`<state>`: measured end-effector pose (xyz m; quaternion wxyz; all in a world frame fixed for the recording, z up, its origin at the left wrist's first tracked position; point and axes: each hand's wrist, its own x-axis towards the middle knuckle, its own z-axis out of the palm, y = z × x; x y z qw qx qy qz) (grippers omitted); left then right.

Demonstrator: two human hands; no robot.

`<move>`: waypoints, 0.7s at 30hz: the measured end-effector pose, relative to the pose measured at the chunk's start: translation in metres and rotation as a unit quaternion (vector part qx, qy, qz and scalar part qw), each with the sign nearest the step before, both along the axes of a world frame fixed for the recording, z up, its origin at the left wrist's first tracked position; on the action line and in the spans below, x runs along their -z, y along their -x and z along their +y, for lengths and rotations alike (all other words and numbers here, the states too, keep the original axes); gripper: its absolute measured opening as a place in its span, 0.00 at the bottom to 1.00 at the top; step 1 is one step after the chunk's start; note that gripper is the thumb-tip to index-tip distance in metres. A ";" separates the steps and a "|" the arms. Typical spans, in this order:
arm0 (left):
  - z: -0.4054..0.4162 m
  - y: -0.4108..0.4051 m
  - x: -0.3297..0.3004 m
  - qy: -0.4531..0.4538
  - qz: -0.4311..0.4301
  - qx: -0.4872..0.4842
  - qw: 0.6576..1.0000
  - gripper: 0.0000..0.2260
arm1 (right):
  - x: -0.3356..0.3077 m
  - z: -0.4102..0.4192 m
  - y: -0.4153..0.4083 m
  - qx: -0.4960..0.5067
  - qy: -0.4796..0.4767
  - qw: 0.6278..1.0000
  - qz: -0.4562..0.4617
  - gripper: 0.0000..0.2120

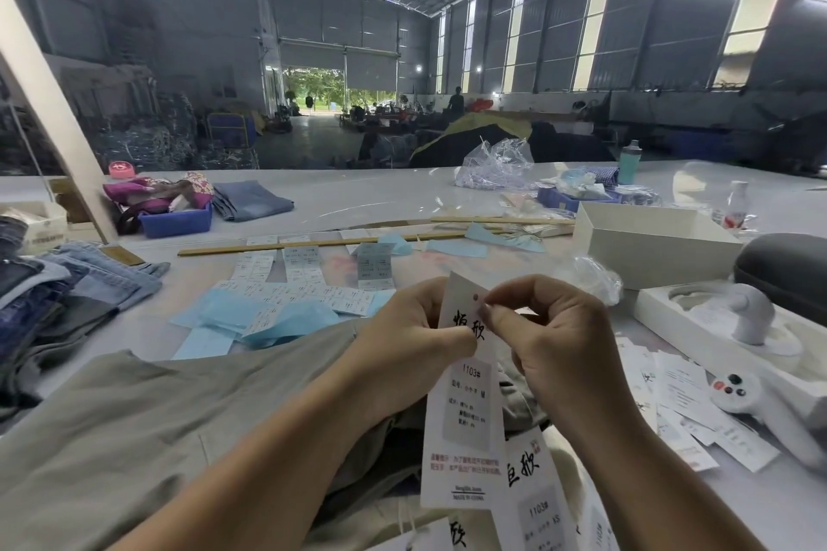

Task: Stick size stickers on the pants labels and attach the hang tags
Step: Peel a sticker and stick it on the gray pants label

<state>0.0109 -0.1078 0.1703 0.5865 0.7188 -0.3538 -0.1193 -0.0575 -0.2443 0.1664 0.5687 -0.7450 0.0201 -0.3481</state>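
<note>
Hang tag [463, 407] pinched in both hands, held upright above the khaki pants [134, 429].
Left hand [402, 340] is curled on the tag's left edge; right hand [550, 340] is bent at the wrist, fingertips pinched by the punched hole at the tag's top. Sticker sheets [295, 282] are seen beyond the tag.

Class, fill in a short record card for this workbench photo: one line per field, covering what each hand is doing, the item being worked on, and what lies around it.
Left hand: grips the hang tag's left edge
Right hand: pinches near the tag's punched hole
Hang tag: white, held upright, marked 1103#, size M
Under the hands: khaki pants
Sticker sheets: spread on the table beyond the hands
Left side: stacked jeans
Right side: open white box
</note>
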 end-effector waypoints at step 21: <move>0.011 -0.008 0.006 0.039 0.146 0.110 0.982 0.15 | 0.016 0.007 -0.006 0.132 0.231 0.962 -0.066 0.08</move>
